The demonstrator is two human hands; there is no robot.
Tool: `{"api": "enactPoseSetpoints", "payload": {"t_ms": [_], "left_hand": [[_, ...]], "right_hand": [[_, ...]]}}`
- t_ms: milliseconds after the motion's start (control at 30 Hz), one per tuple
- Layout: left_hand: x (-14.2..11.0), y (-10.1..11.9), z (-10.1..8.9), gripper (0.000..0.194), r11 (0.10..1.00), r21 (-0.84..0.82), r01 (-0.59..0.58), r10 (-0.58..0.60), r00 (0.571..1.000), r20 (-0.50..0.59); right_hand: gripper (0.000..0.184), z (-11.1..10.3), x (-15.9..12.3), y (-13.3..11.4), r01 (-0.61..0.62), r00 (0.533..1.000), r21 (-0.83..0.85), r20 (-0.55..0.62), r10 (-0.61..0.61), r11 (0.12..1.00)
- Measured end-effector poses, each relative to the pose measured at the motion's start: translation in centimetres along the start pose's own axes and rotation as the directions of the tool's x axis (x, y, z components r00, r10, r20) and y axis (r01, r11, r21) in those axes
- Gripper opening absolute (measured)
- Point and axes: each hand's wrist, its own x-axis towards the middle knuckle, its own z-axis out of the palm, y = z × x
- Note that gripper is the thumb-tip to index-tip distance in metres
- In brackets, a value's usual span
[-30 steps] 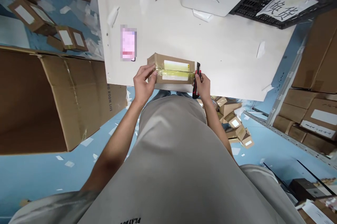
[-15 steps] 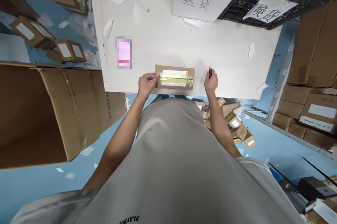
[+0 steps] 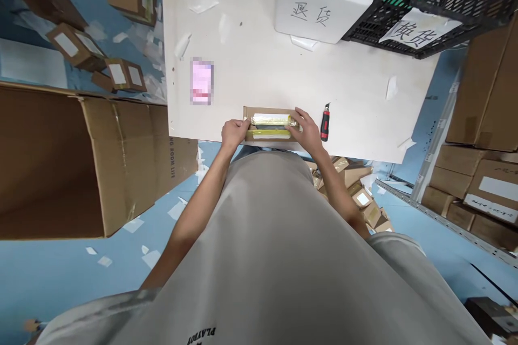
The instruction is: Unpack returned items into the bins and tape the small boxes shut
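A small brown cardboard box with yellowish tape and a white label lies at the near edge of the white table. Along its middle the taped seam is parted, and a dark gap shows. My left hand grips the box's left end, thumb and fingers closed on the flap edge. My right hand has its fingers on the right end, gripping the flap there. To the right of that hand, a red and black utility knife rests on the table with its blade pointing away from me.
A pixelated pink item lies at the table's left. At the back right stand a white foam box holding books and a black plastic crate. A big open carton is at left; shelved boxes stand at right.
My right hand has let go of the utility knife on the table and moved left onto the box. The box's seam has come apart. The view has shifted slightly.
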Motion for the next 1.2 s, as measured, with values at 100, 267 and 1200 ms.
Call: {"api": "enactPoseSetpoints", "payload": {"t_ms": [100, 267, 1200], "left_hand": [[-0.8, 0.4, -0.1, 0.052, 1.0, 0.008, 0.018, -0.017, 0.999, -0.039], [-3.3, 0.1, -0.7, 0.039, 0.985, -0.169, -0.011, 0.023, 0.997, 0.069], [0.3, 7.6, 5.3, 0.033, 0.366, 0.387, -0.846, 0.73, 0.519, 0.445]], "right_hand": [[0.055, -0.6, 1.0, -0.2, -0.015, 0.998, -0.029, 0.067, 0.017, 0.999], [0.075, -1.3, 2.4, 0.5, 0.013, 0.982, -0.164, 0.187, 0.018, 0.986], [0.027, -2.1, 3.5, -0.5, -0.367, 0.85, -0.029, -0.417, 0.322, 0.93]]}}
